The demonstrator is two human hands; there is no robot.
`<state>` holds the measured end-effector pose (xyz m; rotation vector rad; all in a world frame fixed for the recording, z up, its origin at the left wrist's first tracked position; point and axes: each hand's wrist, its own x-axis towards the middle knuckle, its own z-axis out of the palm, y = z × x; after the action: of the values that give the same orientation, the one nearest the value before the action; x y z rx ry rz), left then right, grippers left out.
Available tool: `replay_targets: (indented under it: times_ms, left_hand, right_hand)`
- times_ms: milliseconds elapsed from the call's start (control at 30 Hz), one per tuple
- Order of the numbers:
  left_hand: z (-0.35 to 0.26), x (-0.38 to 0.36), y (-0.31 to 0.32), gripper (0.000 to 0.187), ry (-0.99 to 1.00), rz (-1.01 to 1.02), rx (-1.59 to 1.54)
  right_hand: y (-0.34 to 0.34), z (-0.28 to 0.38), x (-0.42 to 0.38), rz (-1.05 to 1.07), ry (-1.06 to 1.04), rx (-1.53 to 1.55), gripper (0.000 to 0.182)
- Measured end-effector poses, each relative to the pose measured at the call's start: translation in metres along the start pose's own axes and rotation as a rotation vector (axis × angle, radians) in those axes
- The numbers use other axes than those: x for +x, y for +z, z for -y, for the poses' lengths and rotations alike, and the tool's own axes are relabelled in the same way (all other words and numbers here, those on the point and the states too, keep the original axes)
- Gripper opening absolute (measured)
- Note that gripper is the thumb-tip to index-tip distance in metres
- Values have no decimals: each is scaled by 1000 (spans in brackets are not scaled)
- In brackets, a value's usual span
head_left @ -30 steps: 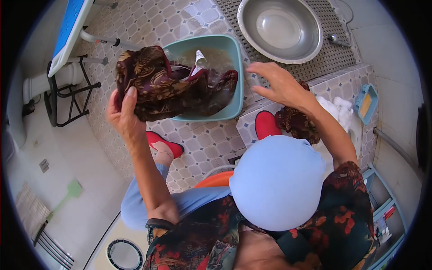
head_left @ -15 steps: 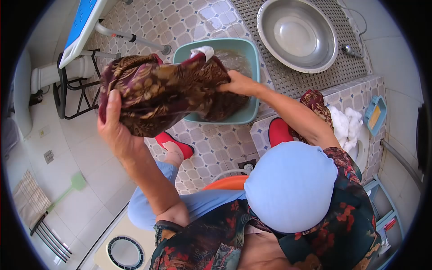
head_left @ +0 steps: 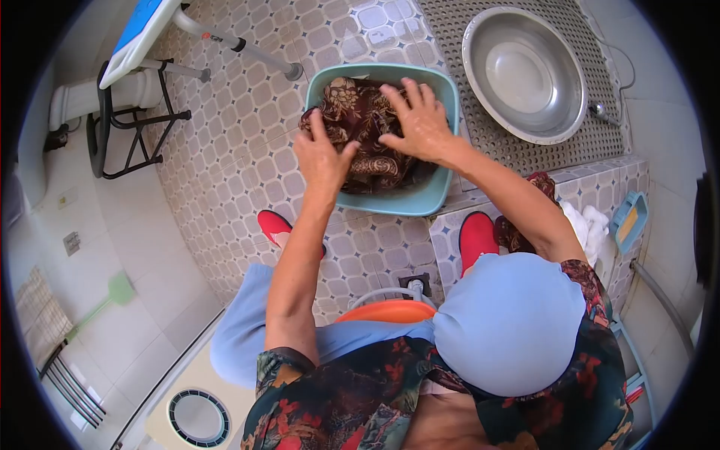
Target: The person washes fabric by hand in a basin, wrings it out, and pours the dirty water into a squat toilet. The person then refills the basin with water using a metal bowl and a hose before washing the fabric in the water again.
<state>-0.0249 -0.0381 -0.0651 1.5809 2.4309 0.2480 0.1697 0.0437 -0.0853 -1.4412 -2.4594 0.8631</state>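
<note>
A teal basin (head_left: 345, 201) on the tiled floor holds water and a dark brown and maroon patterned cloth (head_left: 367, 112). My left hand (head_left: 324, 159) rests on the cloth at the basin's left side, fingers spread, holding nothing. Over the right part of the cloth is my right hand (head_left: 420, 124), also with spread fingers and wet skin. Parts of the cloth under both hands are hidden.
A metal bowl (head_left: 525, 75) stands on a grey perforated mat (head_left: 491, 146) at the upper right. White cloth (head_left: 589, 229) and a blue soap dish (head_left: 628, 223) lie at the right. A blue-topped chair (head_left: 139, 49) is at the upper left.
The patterned cloth, held up by both hands above the basin before, is now down inside it. Both hands have let go and opened over it.
</note>
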Motion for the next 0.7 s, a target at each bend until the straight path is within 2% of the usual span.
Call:
replay_targets:
  times_ms: [33,100,167,267,300,367,433,467,533,567,600,667,700]
  left_hand:
    - [-1,1,12,90,162,-74,118]
    - [-2,4,35,88,243,-83,156]
    - [3,5,54,80,372,-61,227]
    - [4,14,73,79,443,27,347]
    - [3,19,77,71,461,20,367]
    - [7,38,89,67,476,76,358]
    - [12,54,101,52,474,157,315]
    - [14,61,106,52,471,153,308]
    - [16,65,102,45,553,94,250]
    - [17,69,97,40,566,158,243]
    - [14,75,89,40,566,142,236]
    - [11,76,81,40,435,177,102]
    - [18,75,82,40,433,166,92]
  right_hand:
    - [10,5,1,72,-32,-122,95]
    - [28,1,5,216,-80,-316,97]
    - [52,-9,7,248,-109,-388,93]
    - [70,-16,7,292,-142,-488,83]
    - [84,-21,9,237,-143,-505,81]
    - [98,-29,20,184,-142,-539,80]
    - [105,-28,32,319,-75,-616,71]
    - [104,-30,37,319,-78,-624,71]
    - [97,-32,42,179,-118,-447,60]
    - [90,-34,47,234,-97,-275,43]
    - [95,-44,54,226,-102,-289,43]
    - [114,-66,56,186,-87,-185,36]
    - [103,-65,55,184,-92,-199,36]
